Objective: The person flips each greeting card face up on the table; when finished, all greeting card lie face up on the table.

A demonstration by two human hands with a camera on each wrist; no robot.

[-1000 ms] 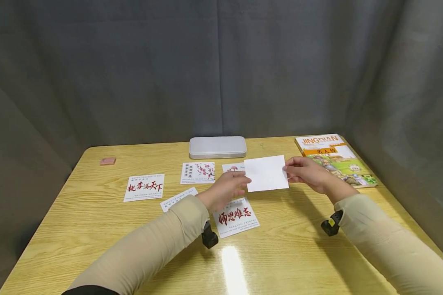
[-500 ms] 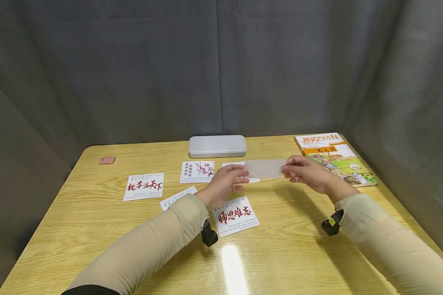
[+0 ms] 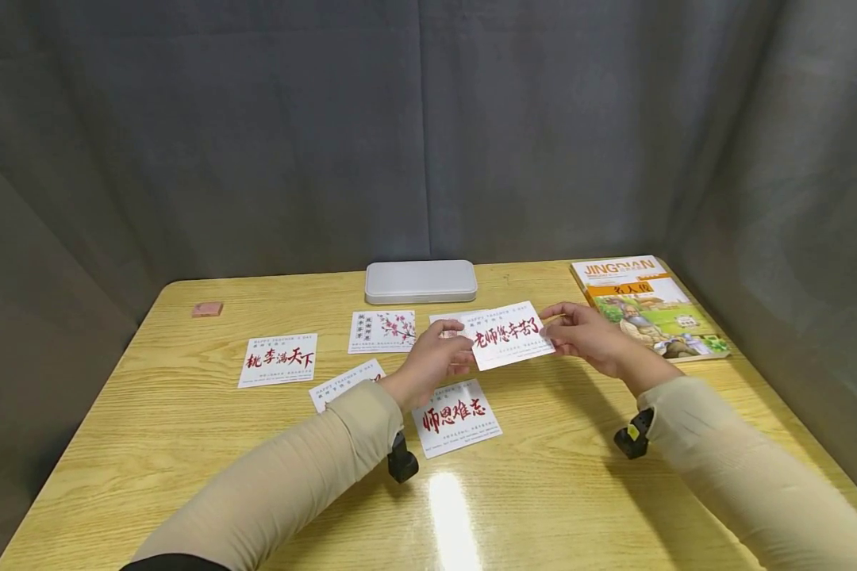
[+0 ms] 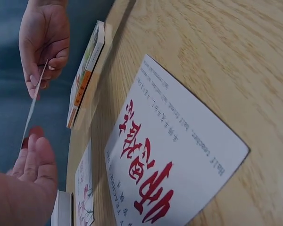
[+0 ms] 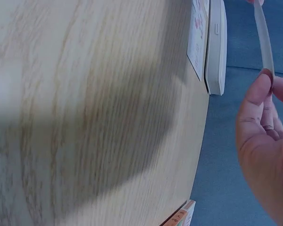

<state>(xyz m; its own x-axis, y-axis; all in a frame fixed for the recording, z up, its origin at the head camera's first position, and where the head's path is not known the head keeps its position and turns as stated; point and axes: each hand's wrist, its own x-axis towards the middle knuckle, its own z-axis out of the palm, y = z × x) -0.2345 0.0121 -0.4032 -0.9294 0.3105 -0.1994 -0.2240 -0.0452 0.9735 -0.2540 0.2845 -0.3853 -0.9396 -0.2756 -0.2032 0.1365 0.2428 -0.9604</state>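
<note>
A white card with red Chinese lettering (image 3: 509, 336) is held up over the table, its printed side facing the head camera. My right hand (image 3: 584, 339) pinches its right edge between thumb and fingers; the right wrist view shows the card (image 5: 264, 40) nearly edge-on above that grip. At the card's other edge is my left hand (image 3: 431, 361), fingers extended and fingertips touching it, with no clear pinch. Below the left hand lies another red-lettered card (image 3: 460, 419), seen large in the left wrist view. A flower card sits partly hidden behind the held one.
More cards lie to the left: a blossom card (image 3: 382, 331), a red-lettered card (image 3: 278, 361), and one (image 3: 346, 384) partly covered by my left sleeve. A white case (image 3: 420, 282) stands at the back, a book (image 3: 650, 309) at the back right. A pink block (image 3: 207, 309) is far left.
The held card has turned over, from its blank white side through nearly edge-on to its printed side. My right hand keeps its pinch; the left stays by the left edge.
</note>
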